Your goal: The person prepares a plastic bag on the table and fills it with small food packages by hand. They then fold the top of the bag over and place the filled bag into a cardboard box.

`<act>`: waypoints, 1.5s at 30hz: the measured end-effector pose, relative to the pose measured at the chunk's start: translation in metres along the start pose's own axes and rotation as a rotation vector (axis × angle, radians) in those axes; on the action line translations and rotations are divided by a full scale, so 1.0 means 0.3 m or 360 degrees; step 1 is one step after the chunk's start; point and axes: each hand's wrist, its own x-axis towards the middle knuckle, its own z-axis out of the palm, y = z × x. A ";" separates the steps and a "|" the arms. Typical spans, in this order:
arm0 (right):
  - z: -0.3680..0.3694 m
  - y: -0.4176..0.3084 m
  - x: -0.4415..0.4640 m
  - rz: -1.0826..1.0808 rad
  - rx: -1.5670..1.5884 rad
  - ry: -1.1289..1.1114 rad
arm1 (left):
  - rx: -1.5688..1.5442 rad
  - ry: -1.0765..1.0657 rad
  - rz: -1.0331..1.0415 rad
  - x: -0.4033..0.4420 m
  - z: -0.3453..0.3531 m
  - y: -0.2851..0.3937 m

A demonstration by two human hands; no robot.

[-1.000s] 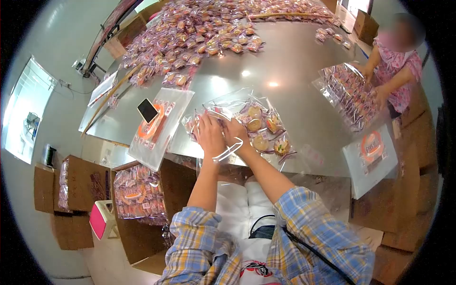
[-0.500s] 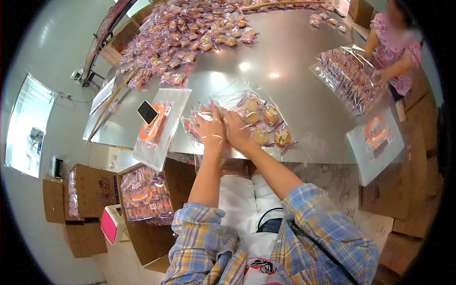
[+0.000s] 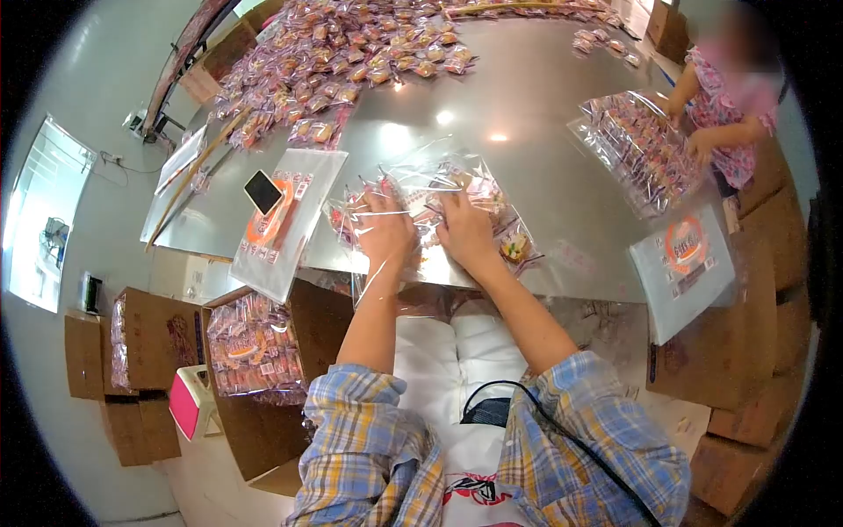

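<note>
A large clear bag (image 3: 430, 255) lies flat on the metal table in front of me, with small wrapped cakes (image 3: 515, 245) in it. My left hand (image 3: 383, 230) is inside the bag, over wrapped pieces on its left side, fingers bent and pointing forward. My right hand (image 3: 465, 230), also under the plastic, rests on the cakes of the right half. Glare on the film and the cakes hide both sets of fingertips, so any grasp cannot be made out.
A heap of wrapped cakes (image 3: 342, 66) covers the far left. A phone (image 3: 263, 192) lies on flat printed bags (image 3: 294, 220). At the right, a co-worker (image 3: 729, 123) handles a filled bag (image 3: 637, 149) near more flat bags (image 3: 685, 255). An open carton (image 3: 250, 430) stands below left.
My right hand has moved right, away from my left hand, and now covers cakes that showed before. My left hand stays on the left side. The view has shifted slightly.
</note>
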 end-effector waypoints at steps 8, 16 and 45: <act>0.181 -0.079 0.133 0.0153 0.1029 0.0402 | -0.0140 -0.0024 -0.0099 -0.002 -0.039 -0.011; 0.106 -0.088 0.075 -0.0138 0.0235 0.0301 | -0.0271 -0.0200 -0.0145 0.008 -0.112 -0.011; 0.212 -0.114 0.153 -0.0109 0.0790 0.0214 | -0.0393 -0.0067 -0.0185 -0.017 -0.091 -0.028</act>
